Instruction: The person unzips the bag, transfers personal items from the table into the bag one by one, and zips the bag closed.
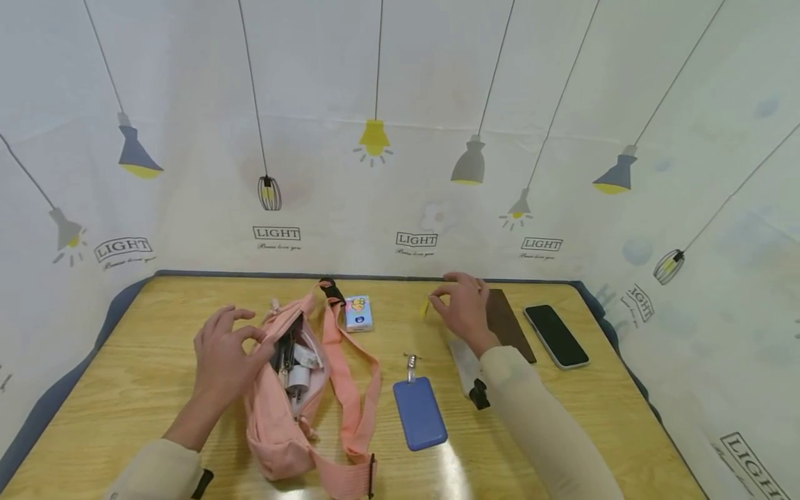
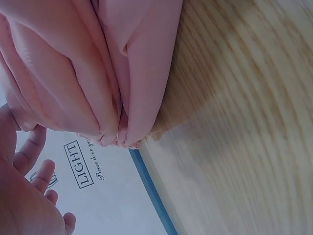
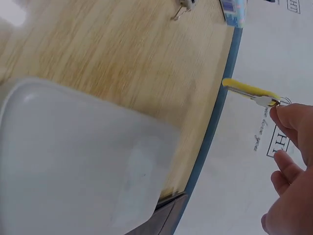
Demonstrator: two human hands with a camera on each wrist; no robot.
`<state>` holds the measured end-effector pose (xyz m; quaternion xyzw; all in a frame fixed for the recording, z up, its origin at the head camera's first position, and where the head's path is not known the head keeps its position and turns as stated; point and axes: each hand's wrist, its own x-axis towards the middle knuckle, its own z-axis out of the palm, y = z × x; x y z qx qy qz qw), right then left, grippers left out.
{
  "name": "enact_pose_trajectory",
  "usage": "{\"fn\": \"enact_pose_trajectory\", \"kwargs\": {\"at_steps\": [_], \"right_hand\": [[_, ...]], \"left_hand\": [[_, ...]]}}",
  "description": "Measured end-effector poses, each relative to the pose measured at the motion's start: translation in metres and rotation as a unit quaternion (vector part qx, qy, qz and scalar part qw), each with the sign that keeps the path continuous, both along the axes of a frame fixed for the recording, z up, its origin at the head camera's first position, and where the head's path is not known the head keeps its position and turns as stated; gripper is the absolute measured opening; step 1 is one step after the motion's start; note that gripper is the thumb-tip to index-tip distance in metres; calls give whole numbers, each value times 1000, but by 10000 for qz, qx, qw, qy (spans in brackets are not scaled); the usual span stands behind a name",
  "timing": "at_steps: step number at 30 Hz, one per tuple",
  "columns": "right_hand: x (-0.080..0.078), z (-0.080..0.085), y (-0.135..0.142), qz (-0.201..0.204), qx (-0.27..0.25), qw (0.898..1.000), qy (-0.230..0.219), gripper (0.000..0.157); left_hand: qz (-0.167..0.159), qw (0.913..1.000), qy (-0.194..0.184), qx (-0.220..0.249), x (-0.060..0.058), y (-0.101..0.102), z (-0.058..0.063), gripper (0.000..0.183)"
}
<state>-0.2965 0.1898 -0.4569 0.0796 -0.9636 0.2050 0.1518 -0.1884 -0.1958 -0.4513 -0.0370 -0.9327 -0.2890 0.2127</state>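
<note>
A pink waist bag (image 1: 275, 423) stands unzipped on the left of the table, with a white plug-like charger (image 1: 298, 378) and dark items inside. At its left edge, the thumb and index finger of my left hand (image 1: 226, 351) pinch the fabric; the left wrist view shows the bag's folded side (image 2: 88, 73) and the other fingers loosely bent. Over the table's far right half, my right hand (image 1: 464, 309) pinches a slim yellow and silver nail clipper (image 3: 252, 92) by one end. It hangs clear of the tabletop.
A blue card holder (image 1: 420, 414) with a metal clip lies mid-table. Behind it is a small light-blue packet (image 1: 359, 314), beside the bag's strap (image 1: 351, 389). Under my right forearm sit a white rounded flat object (image 3: 83, 152) and a brown notebook (image 1: 509, 323); a phone (image 1: 556, 336) lies right.
</note>
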Motion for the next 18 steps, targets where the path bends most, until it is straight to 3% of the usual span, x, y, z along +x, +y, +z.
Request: {"fn": "enact_pose_trajectory", "kwargs": {"at_steps": [10,18], "right_hand": [[11,5,-26,431,-48,9990,141,17],[25,10,-62,1083,-342,9931,292,15]], "left_hand": [[27,10000,-31,19,1,0,-1,15],[8,10000,-45,7,1,0,0,16]]}}
